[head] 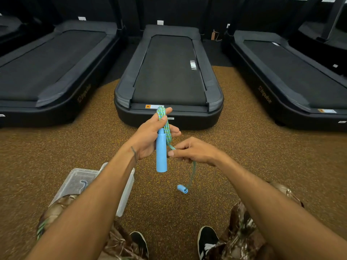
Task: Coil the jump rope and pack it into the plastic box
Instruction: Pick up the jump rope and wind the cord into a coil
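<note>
Brown gym floor (187, 212) lies below me. My left hand (150, 136) grips the upright handle (161, 152) and rope loops (165, 121); my right hand (193, 151) pinches the hanging tail, box (75, 182) down-left.

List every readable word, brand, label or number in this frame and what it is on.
"impulse": side of the left treadmill.
"impulse": side of the right treadmill.
Orange and white sticker on the middle treadmill: too small to read.
Sticker on the right treadmill: unreadable.
White tags at the treadmill heads: blank or blurred.
</note>
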{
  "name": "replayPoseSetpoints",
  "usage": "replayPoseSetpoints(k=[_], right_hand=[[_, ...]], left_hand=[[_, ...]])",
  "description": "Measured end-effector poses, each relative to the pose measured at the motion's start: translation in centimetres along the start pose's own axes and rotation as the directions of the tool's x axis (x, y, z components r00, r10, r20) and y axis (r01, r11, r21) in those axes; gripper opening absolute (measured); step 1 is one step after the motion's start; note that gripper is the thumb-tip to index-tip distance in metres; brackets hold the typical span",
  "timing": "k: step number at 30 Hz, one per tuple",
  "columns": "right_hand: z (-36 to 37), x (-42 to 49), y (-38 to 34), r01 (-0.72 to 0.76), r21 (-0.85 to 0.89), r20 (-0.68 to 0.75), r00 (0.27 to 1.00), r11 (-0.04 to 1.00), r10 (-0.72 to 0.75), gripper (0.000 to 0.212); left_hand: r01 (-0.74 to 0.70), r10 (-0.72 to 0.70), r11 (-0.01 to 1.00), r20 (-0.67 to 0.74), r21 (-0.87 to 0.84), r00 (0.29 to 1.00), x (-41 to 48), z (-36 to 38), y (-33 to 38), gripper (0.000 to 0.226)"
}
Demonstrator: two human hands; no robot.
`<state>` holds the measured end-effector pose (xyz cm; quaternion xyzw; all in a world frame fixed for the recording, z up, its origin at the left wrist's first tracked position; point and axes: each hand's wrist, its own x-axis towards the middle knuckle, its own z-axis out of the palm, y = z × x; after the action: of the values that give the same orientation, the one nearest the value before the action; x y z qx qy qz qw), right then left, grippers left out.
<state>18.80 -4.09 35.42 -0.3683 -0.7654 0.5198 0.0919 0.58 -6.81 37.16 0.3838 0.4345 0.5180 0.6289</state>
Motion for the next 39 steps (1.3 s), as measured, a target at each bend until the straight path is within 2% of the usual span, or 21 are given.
replayPoseSetpoints(k=[3,6,14,20,25,30,33,35,39], right_hand=[[-0.5,-0.1,-0.6,0.044,-0.012,0.017,0.999,0.999,-0.044,0.032],[-0.6,-0.1,-1.1,0.061,0.015,0.008,0.998,0.998,-0.061,0.016],[-1.2,0.6,-2.5,0.126,0.023,-0.046,0.991,0.992,-0.125,0.019],[-1.1,1.2,-2.5,0.159,0.113,-0.131,0.981,0.981,-0.144,0.014],[-1.5,1.6,-1.9,0.223,0.011,-0.236,0.948,0.975,-0.214,0.016],[-2.2,1.5,-1.7,0.269,0.01,-0.304,0.918,0.963,-0.253,0.018],[-2.3,1.4,-1.8,0.271,0.126,-0.311,0.924,0.954,-0.222,0.02],[-2.3,1.5,-1.8,0.243,0.181,-0.291,0.939,0.953,-0.184,0.022],[-2.1,1.6,-1.0,0.197,0.142,-0.225,0.961,0.97,-0.162,0.02]], left_hand=[[0.013,-0.013,1.0,-0.001,0.021,1.0,0.1,-0.1,-0.2,0.037],[0.02,-0.02,0.998,-0.006,0.055,1.0,0.1,-0.3,-0.3,0.039],[0.086,-0.086,0.989,-0.006,0.117,0.996,0.0,-1.4,-1.5,0.042],[0.126,-0.129,0.986,0.027,0.108,0.991,-0.4,-1.0,-1.6,0.035],[0.196,-0.201,0.977,0.061,0.088,0.978,-1.2,-0.7,-1.5,0.039],[0.297,-0.305,0.952,0.144,0.072,0.941,-2.0,-0.6,-1.2,0.047],[0.341,-0.348,0.937,0.215,0.069,0.912,-2.2,-0.7,-1.4,0.048],[0.34,-0.341,0.939,0.27,0.052,0.901,-2.4,-1.0,-1.5,0.046],[0.307,-0.296,0.951,0.337,0.023,0.894,-2.6,-1.3,-1.7,0.043]])
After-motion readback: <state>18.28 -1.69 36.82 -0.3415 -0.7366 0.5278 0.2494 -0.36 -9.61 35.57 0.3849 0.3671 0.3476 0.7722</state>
